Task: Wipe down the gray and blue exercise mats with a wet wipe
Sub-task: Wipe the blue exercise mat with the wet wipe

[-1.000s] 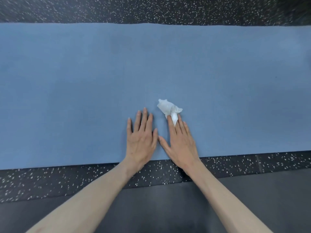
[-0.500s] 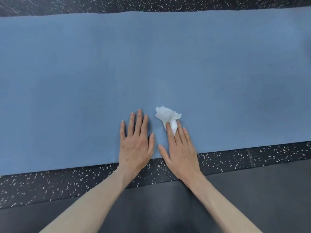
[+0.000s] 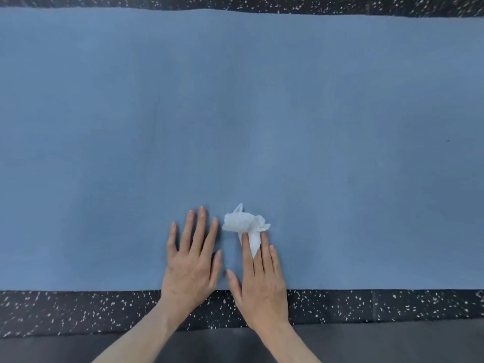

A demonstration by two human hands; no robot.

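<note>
L hand flat, fingers spread, R hand flat, fingers straight, both forearms extended fwd

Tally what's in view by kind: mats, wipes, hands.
Mats: 2, the blue mat and the gray mat at the near edge
Wet wipes: 1, a crumpled white wet wipe under the right hand's fingers
Hands: 2, left hand flat on the blue mat, right hand pressing the wipe
Total: 5
</note>
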